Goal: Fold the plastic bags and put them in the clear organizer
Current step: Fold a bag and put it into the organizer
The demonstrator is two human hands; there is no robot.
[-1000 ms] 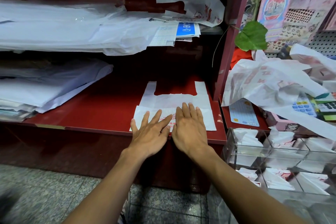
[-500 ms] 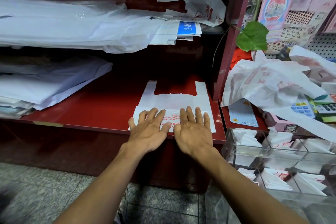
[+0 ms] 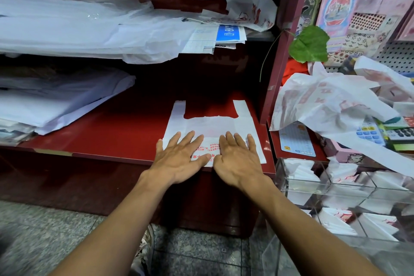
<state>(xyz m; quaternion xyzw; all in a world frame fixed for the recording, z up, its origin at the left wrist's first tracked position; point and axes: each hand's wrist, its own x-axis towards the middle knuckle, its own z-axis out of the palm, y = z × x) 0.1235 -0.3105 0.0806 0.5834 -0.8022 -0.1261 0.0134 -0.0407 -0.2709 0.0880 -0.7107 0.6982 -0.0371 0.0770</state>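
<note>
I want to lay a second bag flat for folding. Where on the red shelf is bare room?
Bare room lies on the red shelf, between the paper stack and the flat plastic bag under the left hand and right hand. Right of the post, loose bags and the clear organizer crowd everything.

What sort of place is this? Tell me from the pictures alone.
Probably a small stationery or variety shop. Packaged sticker sets hang on a pegboard, a calculator lies on the counter, and stacked paper fills the red shelves by a clear organizer of folded bags.
</note>
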